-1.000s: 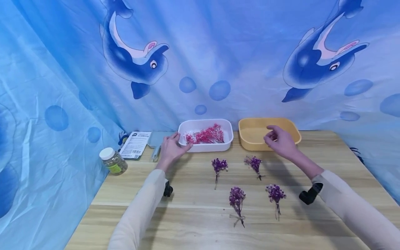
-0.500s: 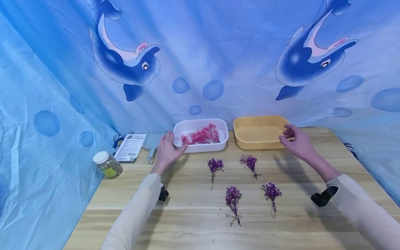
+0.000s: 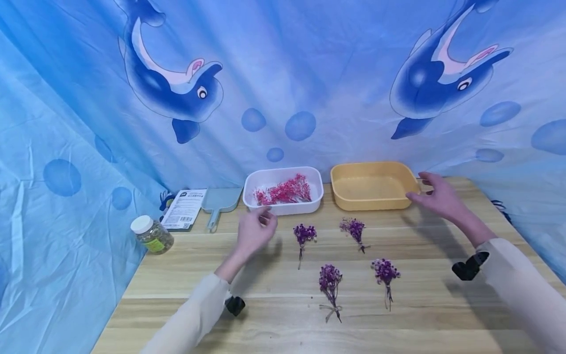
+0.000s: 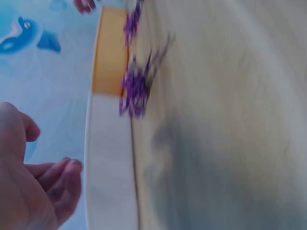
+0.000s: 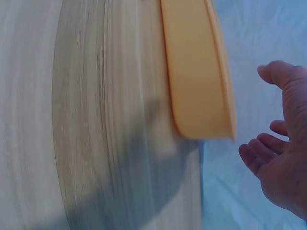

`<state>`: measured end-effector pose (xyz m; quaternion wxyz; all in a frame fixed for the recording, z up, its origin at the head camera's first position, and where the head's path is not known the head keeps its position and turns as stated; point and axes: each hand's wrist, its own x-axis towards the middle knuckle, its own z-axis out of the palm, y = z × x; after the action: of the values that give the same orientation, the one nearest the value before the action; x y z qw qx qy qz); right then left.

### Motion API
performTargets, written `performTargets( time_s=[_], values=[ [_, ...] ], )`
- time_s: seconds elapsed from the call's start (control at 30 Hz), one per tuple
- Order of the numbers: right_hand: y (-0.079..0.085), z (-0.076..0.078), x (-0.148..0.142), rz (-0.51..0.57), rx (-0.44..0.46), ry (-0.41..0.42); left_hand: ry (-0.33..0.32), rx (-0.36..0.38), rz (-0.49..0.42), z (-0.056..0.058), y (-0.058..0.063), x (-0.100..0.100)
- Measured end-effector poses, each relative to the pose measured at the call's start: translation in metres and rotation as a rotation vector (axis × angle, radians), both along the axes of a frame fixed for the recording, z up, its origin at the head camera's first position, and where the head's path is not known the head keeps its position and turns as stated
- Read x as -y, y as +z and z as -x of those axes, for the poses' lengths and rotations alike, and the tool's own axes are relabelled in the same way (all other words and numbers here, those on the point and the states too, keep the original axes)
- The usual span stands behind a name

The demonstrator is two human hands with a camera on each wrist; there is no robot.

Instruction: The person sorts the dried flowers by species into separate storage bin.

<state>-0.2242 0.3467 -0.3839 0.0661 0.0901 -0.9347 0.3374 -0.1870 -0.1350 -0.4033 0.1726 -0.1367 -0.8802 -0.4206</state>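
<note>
My left hand [image 3: 255, 231] had just come away from the left end of the white tray [image 3: 296, 210]; it was now in front of that tray's near side, thumb apart from loosely bent fingers, with nothing in its hold; whether a fingertip met the rim I could not tell. My right hand [image 3: 442, 199], over the yellow tray [image 3: 371, 204] a second earlier, had gone out to its right end; thumb and fingers were spread wide there with no grip on anything, and contact with the rim was unclear.

I judged from this that the white tray was left standing on its own, and that any attention to the trays had passed to the yellow one; the trays stood side by side, a narrow gap between them, pink flowers [image 3: 287, 191] lying in the white one and none in the yellow.

The purple flowers had not shifted on the worktop [image 3: 283, 305]; one bunch [image 3: 305, 235] lay before the white tray, a second bunch [image 3: 353, 228] before the yellow, with a third bunch [image 3: 330, 279] and a fourth bunch [image 3: 386, 272] nearer me; neither hand had hold of them, so their handling seemed to me not yet begun.
</note>
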Motion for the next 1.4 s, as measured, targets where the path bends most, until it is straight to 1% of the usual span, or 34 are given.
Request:
performTargets(
  time_s=[0.07, 0.13, 0.17, 0.27, 0.33, 0.47, 0.63, 0.73, 0.83, 0.97, 1.07, 1.27, 1.4],
  values=[
    [-0.003, 0.005, -0.004, -0.027, 0.027, 0.002, -0.036, 0.139, -0.008, -0.008, -0.002, -0.006],
    [-0.005, 0.009, -0.006, -0.041, 0.059, 0.009, -0.058, 0.275, 0.011, -0.013, -0.005, -0.010],
    [-0.006, 0.011, -0.006, -0.047, 0.075, 0.012, -0.066, 0.327, 0.026, -0.015, -0.007, -0.013],
    [-0.012, 0.017, -0.008, -0.034, 0.118, 0.028, -0.091, 0.444, 0.076, -0.018, -0.014, -0.019],
    [-0.018, 0.020, -0.009, -0.014, 0.140, 0.030, -0.103, 0.473, 0.109, -0.020, -0.019, -0.023],
    [-0.030, 0.024, -0.011, 0.001, 0.180, 0.003, -0.119, 0.495, 0.164, -0.022, -0.026, -0.032],
    [-0.037, 0.027, -0.011, 0.012, 0.223, -0.023, -0.115, 0.504, 0.188, -0.024, -0.030, -0.041],
    [-0.039, 0.028, -0.010, 0.026, 0.223, -0.026, -0.092, 0.501, 0.208, -0.023, -0.033, -0.045],
    [-0.039, 0.029, -0.009, 0.036, 0.217, -0.031, -0.078, 0.473, 0.230, -0.021, -0.034, -0.048],
    [-0.039, 0.032, -0.008, 0.047, 0.217, -0.036, -0.067, 0.451, 0.251, -0.018, -0.035, -0.053],
    [-0.039, 0.034, -0.008, 0.063, 0.209, -0.030, -0.048, 0.448, 0.264, -0.016, -0.035, -0.057],
    [-0.038, 0.035, -0.009, 0.086, 0.200, -0.019, -0.009, 0.433, 0.263, -0.012, -0.034, -0.063],
    [-0.039, 0.035, -0.010, 0.087, 0.207, -0.023, -0.008, 0.416, 0.261, -0.012, -0.036, -0.064]
  ],
)
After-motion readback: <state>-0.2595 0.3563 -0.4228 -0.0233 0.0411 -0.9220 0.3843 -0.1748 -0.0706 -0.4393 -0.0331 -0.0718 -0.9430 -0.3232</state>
